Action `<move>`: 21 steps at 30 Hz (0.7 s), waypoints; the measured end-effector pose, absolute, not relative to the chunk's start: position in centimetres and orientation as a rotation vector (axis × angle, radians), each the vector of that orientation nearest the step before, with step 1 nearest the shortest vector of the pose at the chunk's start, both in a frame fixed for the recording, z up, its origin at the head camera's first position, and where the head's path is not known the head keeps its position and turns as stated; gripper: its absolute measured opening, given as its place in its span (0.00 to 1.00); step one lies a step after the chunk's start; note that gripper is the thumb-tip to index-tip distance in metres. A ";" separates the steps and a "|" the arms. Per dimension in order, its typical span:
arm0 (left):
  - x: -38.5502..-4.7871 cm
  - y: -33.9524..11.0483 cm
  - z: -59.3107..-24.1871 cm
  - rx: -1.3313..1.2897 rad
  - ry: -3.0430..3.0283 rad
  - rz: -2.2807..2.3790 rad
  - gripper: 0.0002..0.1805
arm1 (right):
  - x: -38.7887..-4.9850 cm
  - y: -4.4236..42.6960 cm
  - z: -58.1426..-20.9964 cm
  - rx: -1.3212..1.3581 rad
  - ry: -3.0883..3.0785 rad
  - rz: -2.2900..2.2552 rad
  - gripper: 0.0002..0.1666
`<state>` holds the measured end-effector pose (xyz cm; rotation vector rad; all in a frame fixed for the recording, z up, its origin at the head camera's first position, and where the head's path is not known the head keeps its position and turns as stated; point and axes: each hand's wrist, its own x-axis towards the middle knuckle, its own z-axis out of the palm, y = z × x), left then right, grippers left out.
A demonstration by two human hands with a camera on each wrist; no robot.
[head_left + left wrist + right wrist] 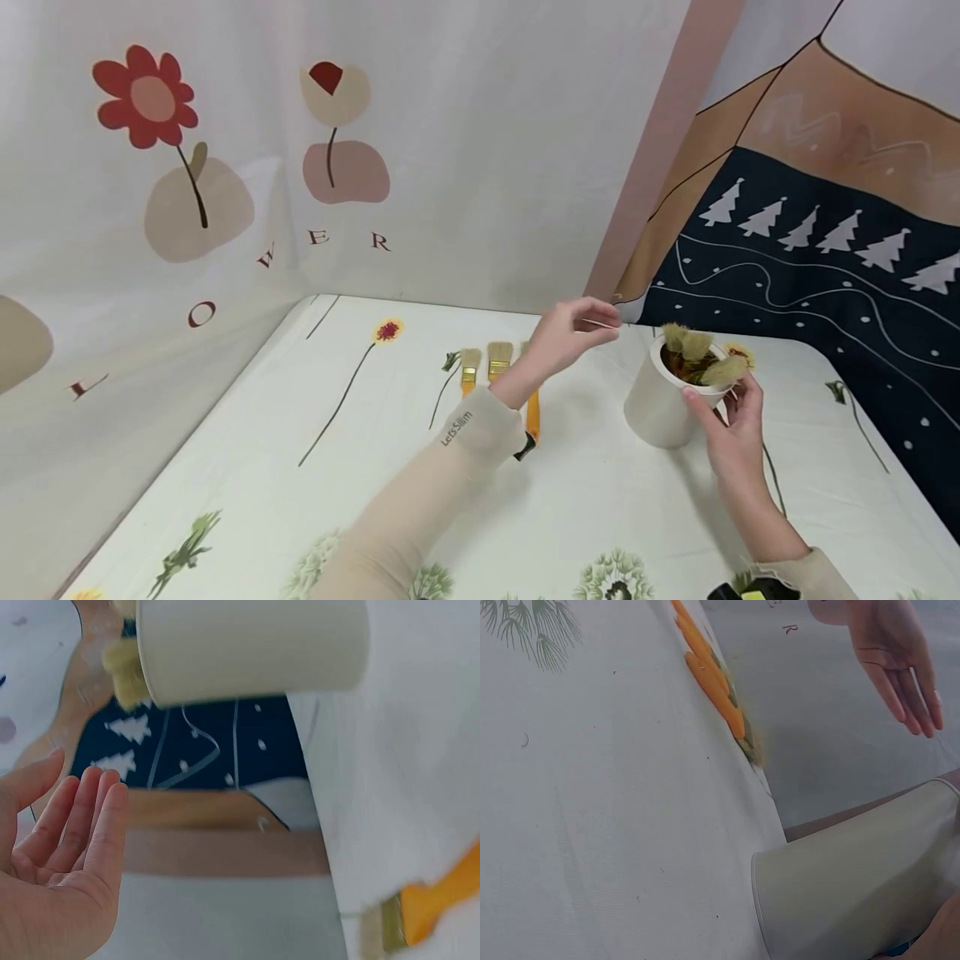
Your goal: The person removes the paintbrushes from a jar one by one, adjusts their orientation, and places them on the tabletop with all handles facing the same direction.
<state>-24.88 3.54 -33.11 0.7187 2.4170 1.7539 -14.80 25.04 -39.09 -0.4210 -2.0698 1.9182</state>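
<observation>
Right hand (735,433) holds the white pot (654,408), left hand (564,337) hovers nearby

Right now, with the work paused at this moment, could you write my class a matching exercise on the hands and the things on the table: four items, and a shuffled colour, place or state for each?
Column 1
1. Container
2. Left hand
3. Brushes
4. Right hand

Column 2
A. Grips something near its rim
B. Orange-handled, lying on the tablecloth
C. White, with fuzzy yellowish tufts at its mouth
D. Raised, fingers not touching the container

Right pairs: 1-C, 2-D, 3-B, 4-A
</observation>
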 end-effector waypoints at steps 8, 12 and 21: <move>-23.2 6.2 -32.2 0.828 2.356 1.694 0.14 | -14.9 25.1 -39.1 -0.397 -2.059 1.926 0.47; -22.6 7.3 -32.0 0.911 2.340 1.660 0.14 | -14.9 25.1 -39.1 -0.395 -2.053 1.924 0.47; -21.8 9.5 -32.3 1.004 2.337 1.593 0.13 | -14.8 25.2 -39.4 -0.364 -2.043 1.934 0.47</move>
